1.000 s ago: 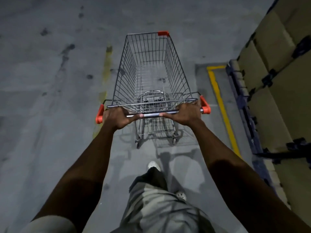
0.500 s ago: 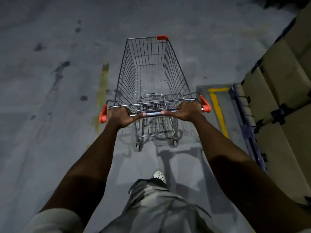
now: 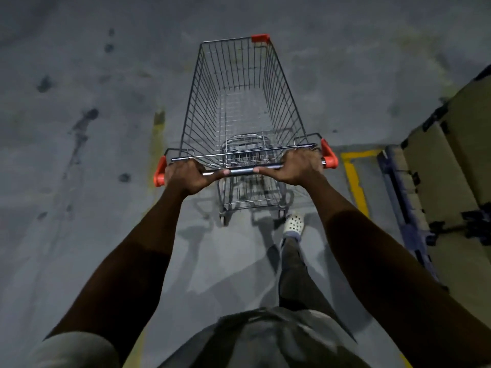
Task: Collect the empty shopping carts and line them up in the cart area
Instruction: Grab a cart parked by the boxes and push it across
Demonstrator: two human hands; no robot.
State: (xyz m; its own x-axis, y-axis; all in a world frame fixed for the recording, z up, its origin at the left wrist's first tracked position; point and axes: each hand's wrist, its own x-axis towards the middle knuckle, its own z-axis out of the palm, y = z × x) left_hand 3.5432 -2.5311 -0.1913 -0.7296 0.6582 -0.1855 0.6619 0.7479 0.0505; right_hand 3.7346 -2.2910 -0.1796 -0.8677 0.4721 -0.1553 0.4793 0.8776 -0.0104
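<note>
An empty wire shopping cart with orange corner caps stands straight ahead of me on the grey concrete floor. Its metal handle bar runs across the middle of the view. My left hand is wrapped around the bar's left end, beside the orange cap. My right hand grips the bar's right end, next to the other orange cap. Both arms are stretched out. The cart's basket holds nothing.
A stack of tan cardboard boxes on a dark blue pallet stands close on the right. A yellow floor line borders it. A faded yellow stripe runs left of the cart. My right foot is behind the cart's rear wheels.
The cart and I have rolled forward; the boxes and yellow lines have slid back toward me. My right foot has stepped forward. Both hands stay on the handle.
</note>
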